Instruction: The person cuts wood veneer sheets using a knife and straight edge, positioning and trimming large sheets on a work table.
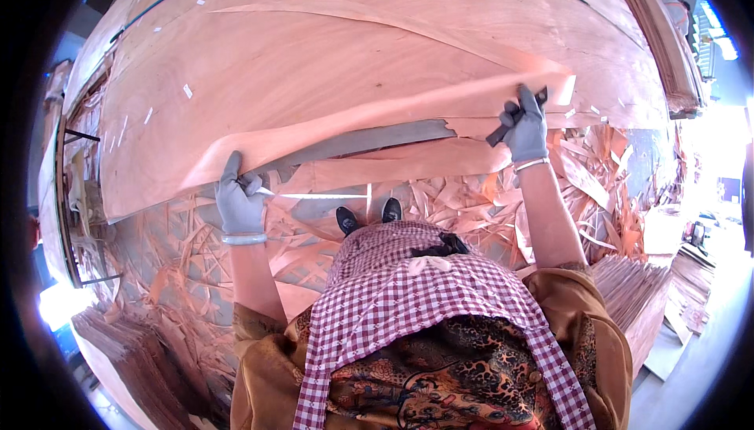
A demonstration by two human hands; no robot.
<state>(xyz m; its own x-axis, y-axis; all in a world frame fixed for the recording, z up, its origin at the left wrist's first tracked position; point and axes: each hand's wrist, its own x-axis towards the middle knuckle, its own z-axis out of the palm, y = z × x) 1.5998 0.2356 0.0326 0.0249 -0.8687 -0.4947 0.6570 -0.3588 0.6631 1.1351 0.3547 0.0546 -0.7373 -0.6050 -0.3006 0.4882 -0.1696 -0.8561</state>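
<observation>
A long, narrow strip of pinkish wood veneer (353, 118) bows upward along the near edge of a wide veneer sheet (314, 53). My left hand (239, 201), in a grey glove, pinches the strip's left part between thumb and fingers. At the strip's right part, my right hand (526, 128), also gloved, is closed around a dark, slim knife (496, 135). Its fingers touch the strip, but their grip on it is partly hidden. Below the raised strip a grey surface (377, 138) shows, beside another veneer piece (408, 161) with a ragged edge.
Veneer scraps (585, 175) litter the floor around my feet. Stacked veneer stands at the lower left (133, 359) and lower right (632, 289). A thick stack edge (656, 37) lies at the far right. Small white tape pieces (188, 91) dot the sheet.
</observation>
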